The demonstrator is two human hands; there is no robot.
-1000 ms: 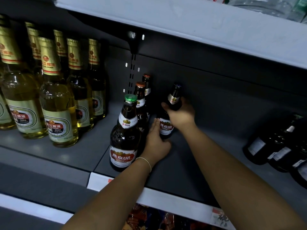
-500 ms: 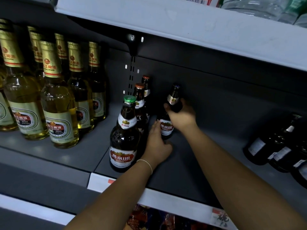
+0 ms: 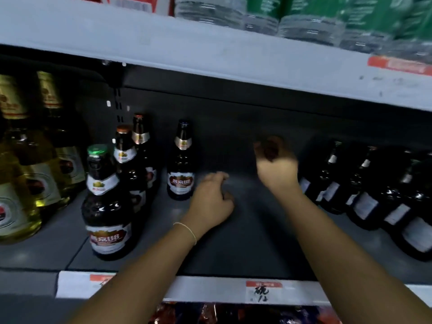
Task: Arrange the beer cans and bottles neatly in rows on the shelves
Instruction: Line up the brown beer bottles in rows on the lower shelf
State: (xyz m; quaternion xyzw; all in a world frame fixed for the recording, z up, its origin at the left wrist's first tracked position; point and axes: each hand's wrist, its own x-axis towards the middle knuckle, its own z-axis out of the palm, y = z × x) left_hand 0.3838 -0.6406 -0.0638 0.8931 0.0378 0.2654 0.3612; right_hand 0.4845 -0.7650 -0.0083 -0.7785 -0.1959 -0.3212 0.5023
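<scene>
Hands empty over the grey shelf (image 3: pixel 252 242): left hand (image 3: pixel 211 202) loosely curled just right of a standing dark beer bottle (image 3: pixel 181 164), not touching. Right hand (image 3: pixel 275 164) raised, fingers loosely curled, blurred, near leaning dark bottles (image 3: pixel 364 190).

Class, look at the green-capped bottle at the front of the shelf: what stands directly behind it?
Behind the green-capped bottle stand two more brown bottles in a row, orange-capped, then another at the back. Only their necks and shoulders show; their lower bodies are covered.

Bare shelf floor (image 3: pixel 252 242) lies open between the lone upright bottle (image 3: pixel 181 164) and the leaning dark bottles (image 3: pixel 364 188).
</scene>
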